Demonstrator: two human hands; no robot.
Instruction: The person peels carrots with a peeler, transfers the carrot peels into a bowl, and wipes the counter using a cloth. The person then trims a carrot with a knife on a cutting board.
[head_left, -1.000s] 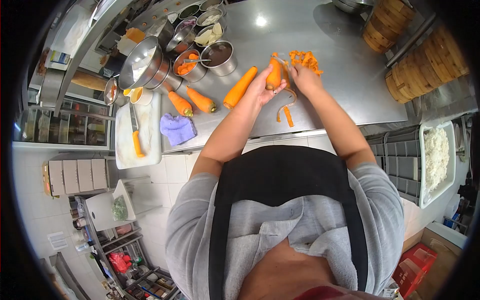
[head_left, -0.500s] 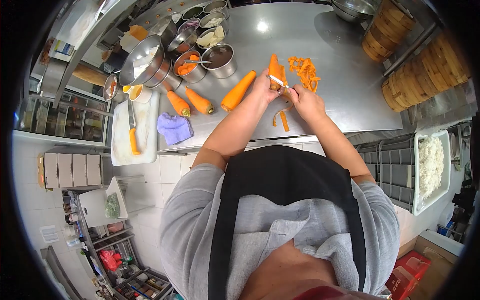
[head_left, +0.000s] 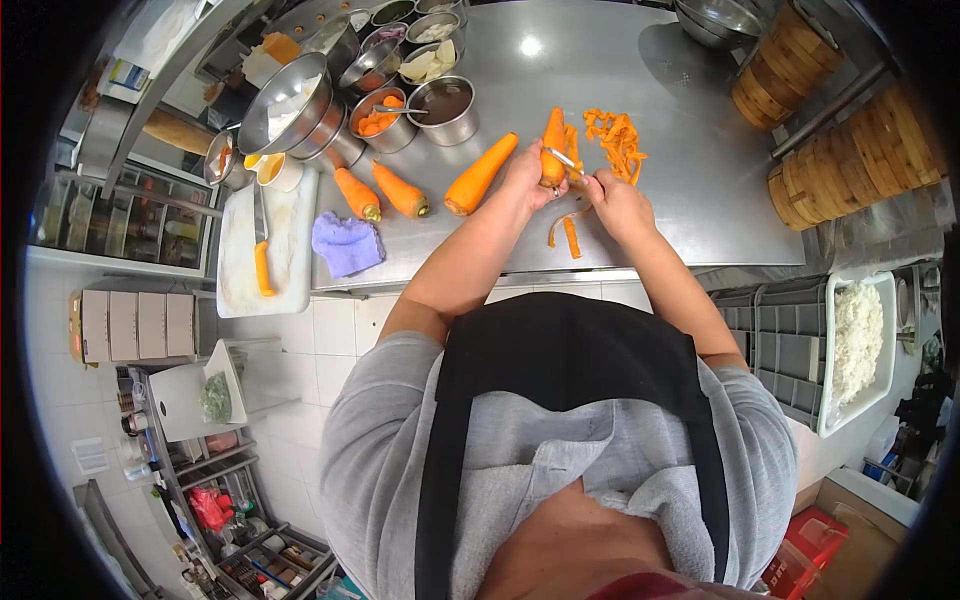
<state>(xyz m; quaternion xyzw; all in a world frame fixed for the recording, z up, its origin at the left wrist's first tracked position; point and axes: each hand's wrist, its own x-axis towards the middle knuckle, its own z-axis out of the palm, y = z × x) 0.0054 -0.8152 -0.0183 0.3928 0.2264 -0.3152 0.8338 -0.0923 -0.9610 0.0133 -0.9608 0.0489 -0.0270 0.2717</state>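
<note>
My left hand (head_left: 530, 180) is closed around the thick end of a carrot (head_left: 553, 132), whose tip points away from me. My right hand (head_left: 617, 203) grips a peeler (head_left: 562, 158), its metal head lying across the carrot. A strip of peel hangs beside the carrot's right side. Orange peelings (head_left: 618, 145) lie in a heap just beyond my hands, and a few loose strips (head_left: 571, 235) rest nearer me. To the left on the steel table (head_left: 600, 50) are a large carrot (head_left: 481, 175) and two smaller ones, one of them a stubby carrot (head_left: 400, 190).
A purple cloth (head_left: 347, 245) lies by a white cutting board (head_left: 235, 270) with a yellow-handled knife (head_left: 262, 262). Metal containers, including a pot of dark liquid (head_left: 443, 108), crowd the back left. Bamboo steamers (head_left: 860, 150) stand at the right, above a white tub of shredded food (head_left: 828, 400).
The peeler head has shifted slightly along the carrot, and a peel strip now stands out at its side. My left hand still holds the carrot; the view has moved a little.
</note>
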